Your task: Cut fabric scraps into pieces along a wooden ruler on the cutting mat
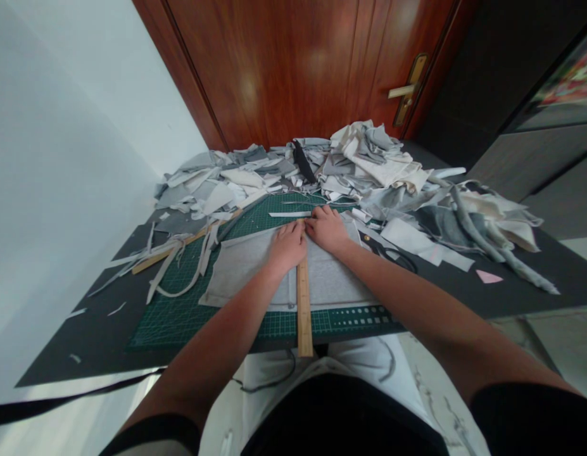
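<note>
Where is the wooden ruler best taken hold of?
Probably by its near end, from the person's side: the wooden ruler lies flat on the grey fabric, but that end juts off the table, and the left hand covers the far end.

Greens, greys and wood tones on a dark worktop

The cutting mat [179,316] is deep green with a fine pale grid. On it lie a light grey fabric panel [240,266] and a pale tan wooden ruler [303,310]. The worktop [511,291] is charcoal. At 12 o'clock is a heap of grey, white and cream scraps [369,158], at 3 o'clock a small pink piece [489,277]. The door [297,63] is glossy reddish-brown.
</note>
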Demonstrator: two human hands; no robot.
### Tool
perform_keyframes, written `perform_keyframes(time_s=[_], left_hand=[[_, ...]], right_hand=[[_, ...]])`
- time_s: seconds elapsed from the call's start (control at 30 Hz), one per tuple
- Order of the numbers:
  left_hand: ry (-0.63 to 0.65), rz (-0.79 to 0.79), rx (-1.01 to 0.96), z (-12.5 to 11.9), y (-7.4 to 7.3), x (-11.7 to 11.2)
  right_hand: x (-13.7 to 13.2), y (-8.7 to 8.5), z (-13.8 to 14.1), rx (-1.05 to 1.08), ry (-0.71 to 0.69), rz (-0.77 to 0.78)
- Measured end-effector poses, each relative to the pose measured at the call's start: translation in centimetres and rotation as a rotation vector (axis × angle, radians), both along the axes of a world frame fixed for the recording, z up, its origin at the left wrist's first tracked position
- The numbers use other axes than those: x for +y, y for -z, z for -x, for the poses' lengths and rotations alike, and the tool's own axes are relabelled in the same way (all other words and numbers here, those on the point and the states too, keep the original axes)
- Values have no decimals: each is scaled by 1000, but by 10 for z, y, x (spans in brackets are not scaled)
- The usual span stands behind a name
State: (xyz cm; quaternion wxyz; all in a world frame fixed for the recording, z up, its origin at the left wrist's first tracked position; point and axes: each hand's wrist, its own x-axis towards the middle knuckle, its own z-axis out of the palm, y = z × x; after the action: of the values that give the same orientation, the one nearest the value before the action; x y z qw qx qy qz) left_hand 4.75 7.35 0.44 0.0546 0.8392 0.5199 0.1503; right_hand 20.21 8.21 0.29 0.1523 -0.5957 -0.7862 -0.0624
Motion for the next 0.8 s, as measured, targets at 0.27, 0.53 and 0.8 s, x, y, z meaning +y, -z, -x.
perform_keyframes(time_s=[0.27, 0.53, 0.8], left_hand=[[-46, 17, 28, 0, 0, -2], [4, -45, 76, 0, 9, 1], [34, -32, 59, -2, 13, 25]], right_hand=[[5, 2, -1, 15, -59, 62], [7, 2, -2, 25, -54, 64], [29, -1, -6, 9, -77, 72]])
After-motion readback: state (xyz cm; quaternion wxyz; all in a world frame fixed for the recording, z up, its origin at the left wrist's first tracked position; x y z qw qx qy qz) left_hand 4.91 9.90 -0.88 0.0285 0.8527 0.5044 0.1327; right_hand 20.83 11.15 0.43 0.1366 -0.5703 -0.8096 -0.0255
